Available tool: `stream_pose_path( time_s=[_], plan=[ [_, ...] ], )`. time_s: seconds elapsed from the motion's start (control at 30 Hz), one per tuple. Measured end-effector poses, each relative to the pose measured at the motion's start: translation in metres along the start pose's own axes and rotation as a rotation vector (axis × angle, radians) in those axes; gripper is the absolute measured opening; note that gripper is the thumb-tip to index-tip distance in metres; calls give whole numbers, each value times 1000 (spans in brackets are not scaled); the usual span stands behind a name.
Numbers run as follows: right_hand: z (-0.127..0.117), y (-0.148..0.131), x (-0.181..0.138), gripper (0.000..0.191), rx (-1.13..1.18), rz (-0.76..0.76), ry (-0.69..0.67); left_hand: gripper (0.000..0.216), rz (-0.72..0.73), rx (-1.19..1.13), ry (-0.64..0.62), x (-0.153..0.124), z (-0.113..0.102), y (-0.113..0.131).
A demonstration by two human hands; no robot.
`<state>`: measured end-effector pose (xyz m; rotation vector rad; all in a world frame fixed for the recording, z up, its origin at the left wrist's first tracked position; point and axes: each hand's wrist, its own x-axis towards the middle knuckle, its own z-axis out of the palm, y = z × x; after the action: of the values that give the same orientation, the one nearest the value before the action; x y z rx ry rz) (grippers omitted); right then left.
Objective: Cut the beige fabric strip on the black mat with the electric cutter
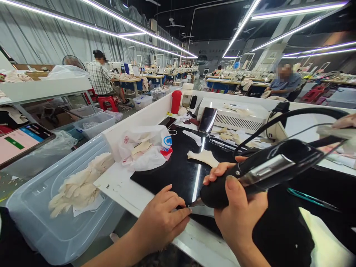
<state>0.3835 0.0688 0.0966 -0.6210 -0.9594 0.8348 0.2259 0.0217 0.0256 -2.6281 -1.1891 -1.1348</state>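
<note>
My right hand (pixel 239 207) is wrapped around a black corded handheld power tool (pixel 267 165) with a silver panel on its side. Its narrow metal tip points down and left, at the edge of a glossy black board (pixel 178 174). Beside that tip, my left hand (pixel 167 215) has its fingers bent and pressed together at the board's front edge; whatever they pinch is hidden. A cream fabric piece (pixel 204 157) lies on the board just beyond my hands. To the right, teal tweezers (pixel 311 199) and a pale piece (pixel 325 237) rest on a black surface.
A white plastic bag (pixel 144 148) with cream scraps sits at the board's left. Below left, a lidded plastic bin (pixel 33 204) carries a heap of cream pieces (pixel 83 181). A phone (pixel 25 142) juts in at left. The tool's thick cable (pixel 292 118) arches rightward. People sit farther back.
</note>
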Motion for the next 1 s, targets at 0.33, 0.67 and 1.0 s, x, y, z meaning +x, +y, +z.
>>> stream_pose_path(
  time_s=[0.33,0.67,1.0],
  plan=[
    [0,2,1,35,-18,-23,4,15,-22,-31,18,3,1,1],
    [-1,-4,-2,38,10,-40,21,15,-172,-84,34,2,1,-2],
    [-1,-1,-6,33,-5,-11,9,18,-155,-75,-16,3,-1,-1]
  ],
)
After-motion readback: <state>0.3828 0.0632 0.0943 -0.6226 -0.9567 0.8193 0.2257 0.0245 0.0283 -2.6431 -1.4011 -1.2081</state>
